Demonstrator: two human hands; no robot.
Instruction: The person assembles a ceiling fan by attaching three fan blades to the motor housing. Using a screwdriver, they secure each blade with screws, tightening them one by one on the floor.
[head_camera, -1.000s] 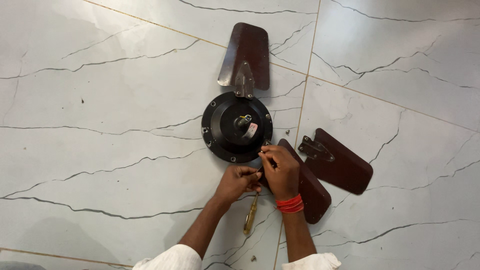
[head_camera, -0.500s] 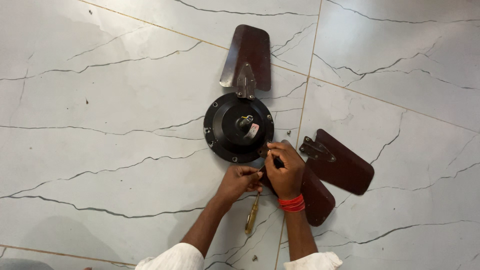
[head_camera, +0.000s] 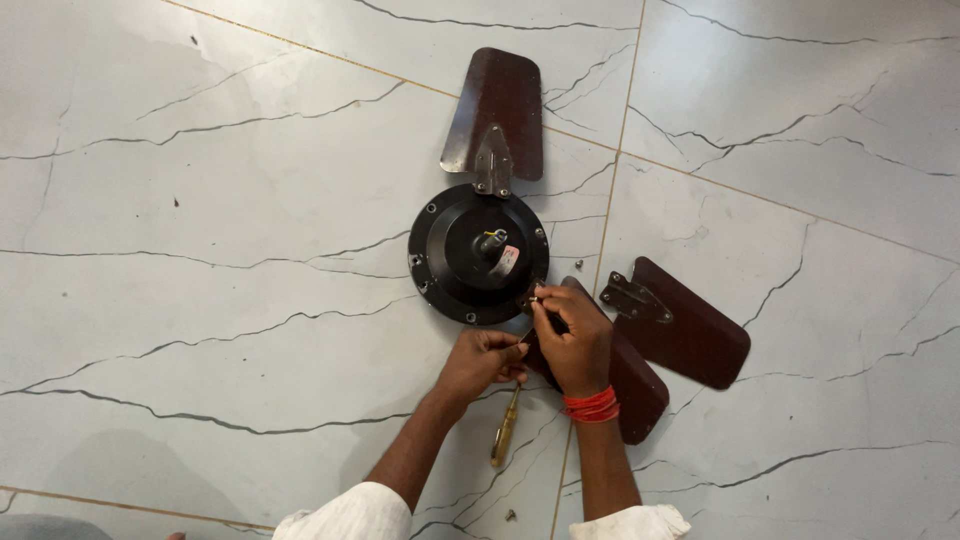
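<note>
Lay flat on the pale marble floor (head_camera: 200, 200), near the middle of the view: black round motor (head_camera: 478, 254), short shaft and a small white-and-red label at its centre. Sat at its lower right rim, a brown blade (head_camera: 625, 375) running down and right, its near end hidden under the hands. Pinched something small at that rim, just where blade met motor: right hand (head_camera: 572, 338), fingertips pressed together, a red band on the wrist. Too small to tell what was pinched. Curled into a loose fist just left of it, fingers closed, knuckles almost against the right hand: left hand (head_camera: 480, 362). Could not tell whether anything was gripped inside. Lay on the floor just below the hands, between the two forearms, pointing up toward them: screwdriver (head_camera: 505, 428) with a yellowish handle.

Stood bolted to the motor's top rim by a metal bracket, pointing away: second blade (head_camera: 497, 108). Lay loose to the right, beside the first and well clear of the motor, bracket end toward the hub: third blade (head_camera: 680, 325). Rested on the tile between motor and third blade: two small screws (head_camera: 578, 265). Showed at the bottom edge: white sleeves (head_camera: 350, 515) on both arms, and another small screw (head_camera: 510, 516) between them.
</note>
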